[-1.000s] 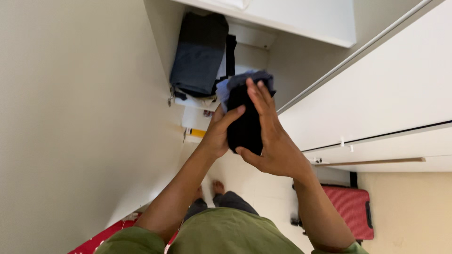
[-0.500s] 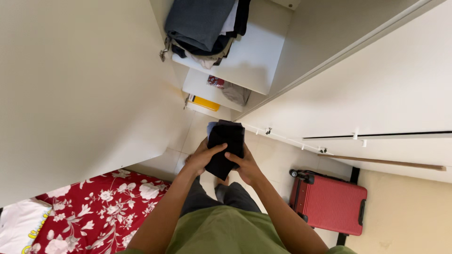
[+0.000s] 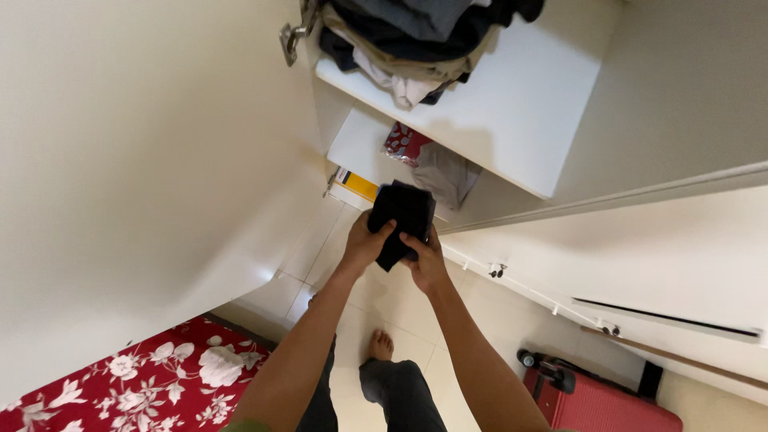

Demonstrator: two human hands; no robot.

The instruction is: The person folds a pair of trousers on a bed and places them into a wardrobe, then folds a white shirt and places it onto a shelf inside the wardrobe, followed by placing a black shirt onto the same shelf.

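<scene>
Hands meet at frame centre: the left hand point(image 3: 366, 244) and right hand point(image 3: 422, 264) both pinch a folded black garment point(image 3: 402, 218), possibly trousers, though the fabric is too dark to tell. Half a second ago it sat at much the same height; a second ago it was raised higher, towards the cupboard, so it has been brought down. Upper frame, an open wardrobe shelf point(image 3: 512, 120) carries piled clothes point(image 3: 416, 40). Lower right stands a red suitcase point(image 3: 600, 400); lower left, a red floral bedspread point(image 3: 144, 384).

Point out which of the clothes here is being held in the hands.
The folded black cloth, gripped by the left hand and right hand. The other clothes lie piled on the upper shelf or crumpled on the lower shelf.
</scene>
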